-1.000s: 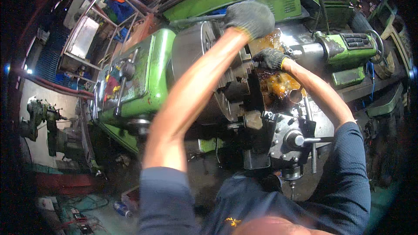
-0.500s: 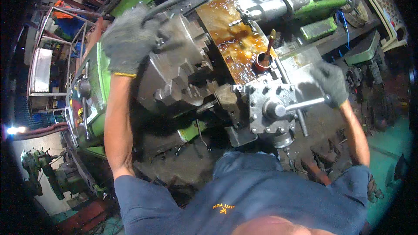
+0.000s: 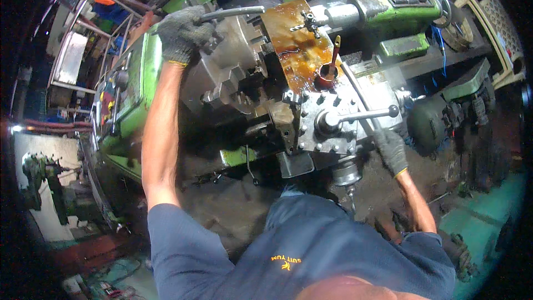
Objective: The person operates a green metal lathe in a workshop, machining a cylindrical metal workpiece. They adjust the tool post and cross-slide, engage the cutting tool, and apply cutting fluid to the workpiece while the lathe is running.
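Observation:
My left hand (image 3: 183, 34), in a grey knit glove, is closed round a grey round bar (image 3: 236, 12) at the top of a large metal lathe chuck (image 3: 230, 44). The bar's free end points right, toward an oily brown board (image 3: 300, 44). My right hand (image 3: 391, 153), gloved alike, is closed on the near end of a long metal pipe (image 3: 355, 86). This pipe slants away past the right side of the square tool post (image 3: 327, 139). Above the pipe crosses the tool post's ball-ended lever (image 3: 366, 114), which my right hand is apart from.
A brush (image 3: 336, 51) stands in a small red-brown cup (image 3: 326, 79) at the board's near corner. The green tailstock (image 3: 397, 11) with its handwheel lies far right. Chuck jaws (image 3: 226, 86) jut out near my left forearm. A lever (image 3: 251, 165) hangs below the carriage.
My right hand has come from beside the lever's ball end down to the pipe's near end and closed on it. My left hand, blurred before, is now steady on the bar. The view has shifted slightly.

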A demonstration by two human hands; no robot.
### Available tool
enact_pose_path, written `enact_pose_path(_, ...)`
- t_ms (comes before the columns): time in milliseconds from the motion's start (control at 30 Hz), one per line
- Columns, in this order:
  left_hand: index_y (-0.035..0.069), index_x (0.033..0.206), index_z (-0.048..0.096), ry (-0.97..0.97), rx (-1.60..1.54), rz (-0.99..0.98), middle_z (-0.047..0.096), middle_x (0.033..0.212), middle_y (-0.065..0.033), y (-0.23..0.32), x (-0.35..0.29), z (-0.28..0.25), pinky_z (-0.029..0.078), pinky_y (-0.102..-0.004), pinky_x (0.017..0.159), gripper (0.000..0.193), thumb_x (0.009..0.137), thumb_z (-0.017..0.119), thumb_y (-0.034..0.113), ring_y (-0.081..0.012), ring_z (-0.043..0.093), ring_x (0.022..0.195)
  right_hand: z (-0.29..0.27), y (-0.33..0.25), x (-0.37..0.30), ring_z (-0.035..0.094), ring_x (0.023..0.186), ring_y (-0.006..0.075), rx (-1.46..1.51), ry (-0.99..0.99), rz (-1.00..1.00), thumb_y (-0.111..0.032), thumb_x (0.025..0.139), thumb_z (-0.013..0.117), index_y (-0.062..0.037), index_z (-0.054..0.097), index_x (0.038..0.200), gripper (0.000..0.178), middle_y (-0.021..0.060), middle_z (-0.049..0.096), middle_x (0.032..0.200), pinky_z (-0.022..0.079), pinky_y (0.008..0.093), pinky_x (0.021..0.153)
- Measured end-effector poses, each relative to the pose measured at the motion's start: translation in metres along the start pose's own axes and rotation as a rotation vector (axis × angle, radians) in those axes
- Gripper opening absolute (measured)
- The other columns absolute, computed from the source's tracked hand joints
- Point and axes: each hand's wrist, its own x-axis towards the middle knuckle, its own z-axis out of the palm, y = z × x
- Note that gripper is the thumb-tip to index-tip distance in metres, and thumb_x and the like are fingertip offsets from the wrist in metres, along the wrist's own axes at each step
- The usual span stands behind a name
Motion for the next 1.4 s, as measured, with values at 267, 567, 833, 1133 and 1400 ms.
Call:
enact_pose_path(267,0.017,0.074,0.07,0.062,0.153,0.105,0.066,0.071,-0.0106,0.004,-0.001,0.007,0.05,-0.0425,0.057,0.013,0.076,0.065,0.029,-0.0319,0.065,0.065,-0.097,-0.093,0.099,0.057,0.055,0.0268,-0.075,-0.007,-0.39,-0.035,0.098,0.065,-0.0017,0.068,0.096,0.034,0.0192,0.059,0.068,0.044,0.0406,0.055)
enact_pose_path(567,0.017,0.076,0.068,0.085,0.172,0.079,0.068,0.072,-0.0107,0.004,-0.004,0.007,0.052,-0.0475,0.06,0.023,0.079,0.062,0.04,-0.0349,0.066,0.066,-0.083,-0.143,0.136,0.058,0.061,0.0321,-0.289,-0.063,-0.553,-0.039,0.097,0.067,-0.0028,0.065,0.091,0.037,0.0201,0.059,0.07,0.045,0.0426,0.059)
enact_pose_path(833,0.016,0.076,0.068,0.078,0.232,0.087,0.068,0.075,-0.0121,0.0,-0.006,0.006,0.054,-0.0454,0.064,0.021,0.08,0.06,0.035,-0.0341,0.068,0.071,-0.083,-0.151,0.169,0.056,0.059,0.0315,-0.207,-0.033,-0.624,-0.037,0.095,0.068,-0.0047,0.064,0.088,0.033,0.0181,0.059,0.07,0.046,0.0422,0.058)
enact_pose_path(1133,0.02,0.076,0.068,0.065,0.205,0.069,0.068,0.073,-0.0075,-0.006,-0.002,0.01,0.051,-0.0484,0.06,0.022,0.077,0.063,0.041,-0.0306,0.068,0.067,-0.112,-0.189,0.223,0.067,0.076,0.0389,-0.509,0.048,-0.813,-0.043,0.092,0.067,-0.0058,0.066,0.102,0.039,0.02,0.067,0.082,0.051,0.0463,0.066)
enact_pose_path(1400,0.019,0.069,0.063,0.189,0.168,0.145,0.064,0.063,-0.0093,-0.009,0.003,0.017,0.048,-0.0475,0.054,0.019,0.077,0.061,0.036,-0.0313,0.065,0.059,-0.105,-0.181,0.199,0.068,0.087,0.0244,-0.375,-0.057,-0.547,-0.036,0.093,0.068,-0.0006,0.067,0.118,0.044,0.017,0.072,0.094,0.053,0.038,0.08)
